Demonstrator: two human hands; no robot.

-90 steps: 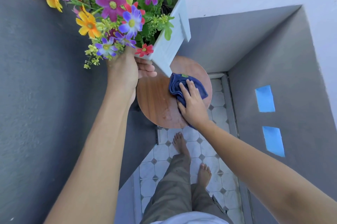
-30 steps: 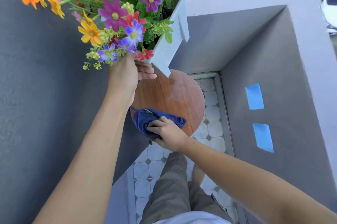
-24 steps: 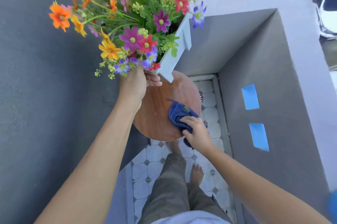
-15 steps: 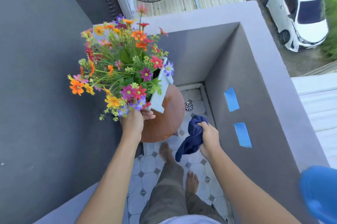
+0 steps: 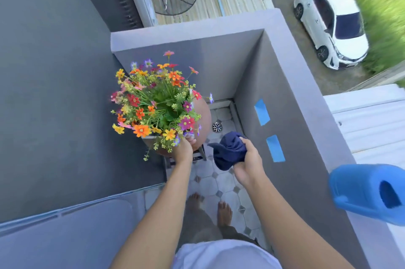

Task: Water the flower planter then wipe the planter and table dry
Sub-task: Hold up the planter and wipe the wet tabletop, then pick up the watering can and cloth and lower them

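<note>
A white planter, almost hidden under its colourful flowers, stands over the round brown wooden table. My left hand grips the planter's near end below the blooms. Whether the planter rests fully on the table I cannot tell. My right hand is closed on a bunched dark blue cloth, held in the air to the right of the table, above the tiled floor.
A blue watering can sits on the grey parapet ledge at right. Grey walls enclose the narrow balcony; a floor drain lies beyond the table. My bare feet stand on the tiles. Cars are parked far below.
My right hand lifted the cloth off the table and pulled it right. The planter came down from its tilt toward the table. The view pulled back and up.
</note>
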